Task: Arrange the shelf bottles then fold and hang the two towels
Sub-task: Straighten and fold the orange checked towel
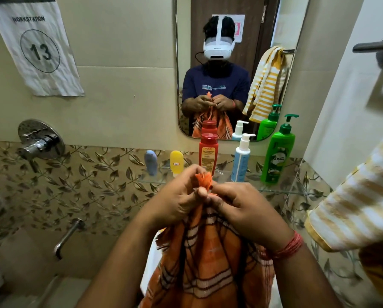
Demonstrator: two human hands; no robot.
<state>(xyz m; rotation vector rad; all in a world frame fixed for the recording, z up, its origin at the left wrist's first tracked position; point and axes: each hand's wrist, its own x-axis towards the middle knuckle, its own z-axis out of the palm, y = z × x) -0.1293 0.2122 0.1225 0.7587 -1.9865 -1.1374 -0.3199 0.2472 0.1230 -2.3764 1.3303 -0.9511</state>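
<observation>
Orange checked towel (208,258): nearest the camera, hanging from both hands in front of the glass shelf (281,189); one.
Striped yellow towel (352,210): draped at right, apparently already hung; one.
Hands: left hand (175,203) and right hand (246,210) meet, both pinching the fringed top corners.
Fold advice: match the corners squarely, then let the cloth drop flat before halving.
Bottles: five on the shelf, green pump bottle (277,158), white pump bottle (241,161), red bottle (208,154), yellow tube (176,161), blue tube (150,162).

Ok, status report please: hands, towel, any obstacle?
Left hand and right hand pinch orange towel corners together. Yellow striped towel hangs right. Nothing blocking.
</observation>
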